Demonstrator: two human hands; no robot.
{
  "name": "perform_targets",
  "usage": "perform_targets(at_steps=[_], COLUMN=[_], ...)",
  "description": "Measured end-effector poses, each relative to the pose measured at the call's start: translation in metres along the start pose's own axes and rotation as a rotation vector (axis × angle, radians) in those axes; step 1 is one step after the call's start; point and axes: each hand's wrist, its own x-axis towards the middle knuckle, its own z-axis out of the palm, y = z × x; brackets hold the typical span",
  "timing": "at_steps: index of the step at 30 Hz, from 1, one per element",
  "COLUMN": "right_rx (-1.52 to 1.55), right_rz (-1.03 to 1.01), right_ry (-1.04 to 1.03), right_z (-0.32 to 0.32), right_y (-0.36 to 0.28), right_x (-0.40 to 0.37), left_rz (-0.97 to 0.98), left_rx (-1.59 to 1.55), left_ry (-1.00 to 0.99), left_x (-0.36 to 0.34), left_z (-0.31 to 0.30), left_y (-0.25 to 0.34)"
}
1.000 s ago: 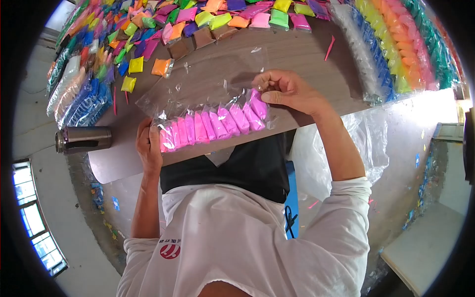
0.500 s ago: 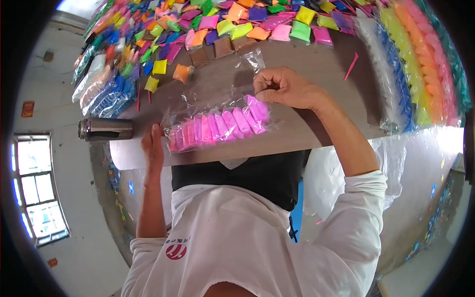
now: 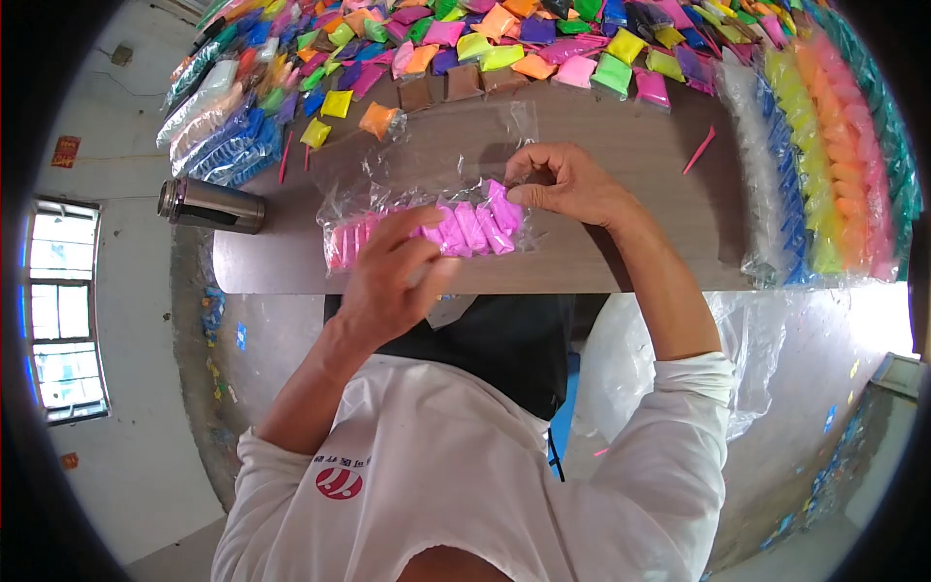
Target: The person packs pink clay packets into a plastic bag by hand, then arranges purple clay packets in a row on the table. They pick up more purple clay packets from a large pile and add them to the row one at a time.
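Packing workshop, heaps of coloured sachets (image 3: 465, 44)

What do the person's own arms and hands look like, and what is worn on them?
The left hand and the right hand are bare: no gloves, ring or watch visible. The white sleeves are pushed up near the elbows. A round red logo sits on the shirt near the left shoulder.

White shirt (image 3: 465, 456), pushed-up sleeves (image 3: 679, 388), red logo (image 3: 339, 482)

The left hand (image 3: 393, 281) hides the middle pink packets (image 3: 475, 225) — the far loose packets (image 3: 543, 19) run off the top edge.
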Motion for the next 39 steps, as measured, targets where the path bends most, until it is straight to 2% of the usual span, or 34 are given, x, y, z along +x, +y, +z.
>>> perform_targets(at_steps=[3, 11, 14, 17, 23, 26, 32, 35, 39], right_rx=[-0.001, 0.059, 0.029, 0.104, 0.103, 0.091, 0.009, 0.155, 0.202], right_rz=[0.002, -0.028, -0.015, 0.133, 0.15, 0.23, 0.036, 0.101, 0.099], right_ry=[-0.019, -0.004, -0.066, -0.13, -0.105, -0.141, 0.051, -0.077, -0.093], right_z=[-0.002, -0.003, -0.009, -0.012, -0.007, -0.007, -0.006, -0.011, -0.008], right_y=[0.005, 0.005, 0.009, 0.0, -0.007, -0.019, 0.0, -0.001, -0.004], right_x=[0.0, 0.0, -0.001, -0.003, -0.005, -0.004, -0.004, -0.005, -0.004], left_rz=[0.061, 0.116, 0.118, 0.128, 0.167, 0.171, 0.154, 0.132, 0.084], left_rx=[0.056, 0.099, 0.098, 0.094, 0.1, 0.098, 0.075, 0.033, -0.036], left_ry=[-0.094, 0.023, 0.055, 0.072, 0.054, 0.05, 0.043, -0.007, -0.031], left_x=[0.016, 0.012, 0.012, 0.011, 0.012, 0.014, 0.018, 0.021, 0.036], left_z=[0.028, 0.045, 0.049, 0.05, 0.046, 0.045, 0.043, 0.033, 0.009], left_y=[-0.002, -0.018, -0.016, -0.018, -0.024, -0.027, -0.028, -0.029, -0.024])
